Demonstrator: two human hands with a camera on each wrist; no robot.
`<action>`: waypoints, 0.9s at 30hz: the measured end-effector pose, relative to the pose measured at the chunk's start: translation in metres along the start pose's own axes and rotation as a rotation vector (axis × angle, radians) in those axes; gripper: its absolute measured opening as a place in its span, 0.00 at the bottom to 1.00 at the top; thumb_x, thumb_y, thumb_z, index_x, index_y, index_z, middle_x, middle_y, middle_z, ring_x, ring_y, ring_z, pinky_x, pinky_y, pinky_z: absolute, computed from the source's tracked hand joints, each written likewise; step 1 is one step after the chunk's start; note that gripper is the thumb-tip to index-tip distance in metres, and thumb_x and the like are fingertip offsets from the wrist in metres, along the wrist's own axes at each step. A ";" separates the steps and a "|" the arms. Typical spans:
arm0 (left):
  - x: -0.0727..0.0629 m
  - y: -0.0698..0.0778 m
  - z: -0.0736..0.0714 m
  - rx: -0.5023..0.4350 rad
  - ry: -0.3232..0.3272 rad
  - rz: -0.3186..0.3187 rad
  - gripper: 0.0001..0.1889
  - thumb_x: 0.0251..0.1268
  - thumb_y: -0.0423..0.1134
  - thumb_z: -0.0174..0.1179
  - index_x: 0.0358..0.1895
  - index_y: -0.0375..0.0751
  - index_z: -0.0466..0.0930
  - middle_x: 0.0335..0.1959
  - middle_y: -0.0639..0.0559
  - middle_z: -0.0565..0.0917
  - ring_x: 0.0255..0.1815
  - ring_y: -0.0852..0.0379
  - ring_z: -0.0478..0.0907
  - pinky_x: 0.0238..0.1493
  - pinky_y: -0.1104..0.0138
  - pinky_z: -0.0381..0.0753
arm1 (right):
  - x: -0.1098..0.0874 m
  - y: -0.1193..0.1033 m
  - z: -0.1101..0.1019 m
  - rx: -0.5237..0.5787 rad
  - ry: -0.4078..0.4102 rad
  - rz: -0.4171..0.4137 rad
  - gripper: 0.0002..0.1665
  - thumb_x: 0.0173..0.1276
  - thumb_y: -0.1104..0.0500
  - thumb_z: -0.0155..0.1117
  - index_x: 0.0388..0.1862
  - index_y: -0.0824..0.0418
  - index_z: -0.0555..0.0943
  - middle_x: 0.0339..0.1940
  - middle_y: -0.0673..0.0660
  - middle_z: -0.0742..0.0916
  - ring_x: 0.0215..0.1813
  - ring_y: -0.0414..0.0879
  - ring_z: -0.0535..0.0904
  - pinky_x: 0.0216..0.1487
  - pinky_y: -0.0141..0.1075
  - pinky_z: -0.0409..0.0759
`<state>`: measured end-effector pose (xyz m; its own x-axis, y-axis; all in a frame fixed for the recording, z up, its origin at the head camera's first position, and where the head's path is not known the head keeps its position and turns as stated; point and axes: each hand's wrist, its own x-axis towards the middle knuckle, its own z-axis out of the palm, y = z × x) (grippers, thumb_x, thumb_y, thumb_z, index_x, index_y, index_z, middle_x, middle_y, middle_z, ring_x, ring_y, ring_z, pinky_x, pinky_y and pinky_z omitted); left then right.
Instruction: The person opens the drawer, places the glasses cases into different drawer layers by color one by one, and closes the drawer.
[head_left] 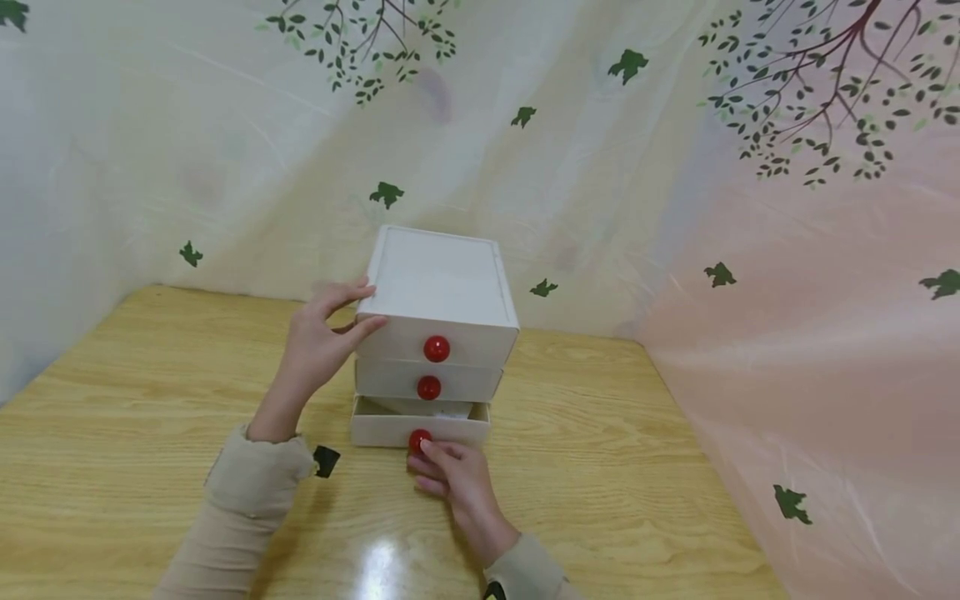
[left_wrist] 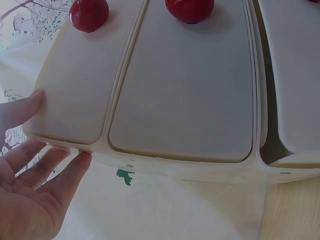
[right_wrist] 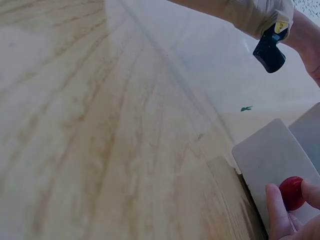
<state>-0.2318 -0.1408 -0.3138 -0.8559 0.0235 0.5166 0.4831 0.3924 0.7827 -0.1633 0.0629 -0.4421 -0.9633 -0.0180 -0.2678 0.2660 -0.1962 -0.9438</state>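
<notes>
A white three-drawer box (head_left: 442,275) with round red knobs stands on the table. Its bottom drawer (head_left: 375,431) is partly pulled out, and the inside shows a little; the top and middle drawers sit closed. My left hand (head_left: 318,337) holds the box's upper left side, thumb on the front of the top drawer (left_wrist: 75,90) and fingers along the side wall. With thumb and fingers my right hand (head_left: 461,487) pinches the red knob (right_wrist: 292,193) of the bottom drawer. What lies deeper in that drawer is hidden.
The wooden table (head_left: 615,467) extends on both sides of the box. Behind it hangs a pale curtain (head_left: 300,167) printed with leaves and branches. A black wrist device (right_wrist: 270,52) is strapped at the left sleeve.
</notes>
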 end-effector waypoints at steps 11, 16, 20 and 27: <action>0.005 -0.007 -0.001 -0.013 0.002 0.013 0.23 0.59 0.35 0.68 0.58 0.35 0.78 0.66 0.41 0.75 0.65 0.44 0.73 0.51 0.61 0.80 | 0.014 -0.003 0.004 0.013 0.033 0.014 0.16 0.68 0.61 0.64 0.47 0.73 0.79 0.44 0.66 0.88 0.38 0.44 0.88 0.37 0.35 0.87; 0.005 -0.006 -0.001 -0.017 0.005 0.018 0.23 0.59 0.35 0.68 0.58 0.34 0.78 0.65 0.41 0.75 0.65 0.44 0.74 0.51 0.60 0.80 | 0.018 -0.004 0.004 0.046 0.035 -0.001 0.15 0.67 0.61 0.64 0.46 0.72 0.79 0.41 0.63 0.89 0.38 0.44 0.88 0.36 0.33 0.87; 0.004 -0.005 -0.001 -0.023 0.001 0.012 0.23 0.59 0.35 0.68 0.58 0.34 0.78 0.66 0.40 0.75 0.66 0.43 0.73 0.52 0.57 0.80 | 0.021 -0.006 0.003 0.050 0.037 -0.003 0.16 0.67 0.61 0.65 0.46 0.72 0.79 0.41 0.64 0.89 0.38 0.44 0.88 0.35 0.33 0.86; 0.002 -0.004 -0.001 -0.026 -0.003 0.007 0.23 0.59 0.35 0.68 0.58 0.34 0.78 0.67 0.40 0.74 0.66 0.42 0.72 0.52 0.55 0.81 | 0.026 -0.011 0.000 0.038 0.024 0.025 0.17 0.67 0.61 0.65 0.50 0.71 0.79 0.43 0.63 0.89 0.40 0.45 0.88 0.39 0.34 0.87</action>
<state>-0.2356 -0.1430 -0.3156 -0.8532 0.0288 0.5209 0.4935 0.3684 0.7879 -0.1909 0.0648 -0.4388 -0.9553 -0.0001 -0.2957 0.2876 -0.2333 -0.9289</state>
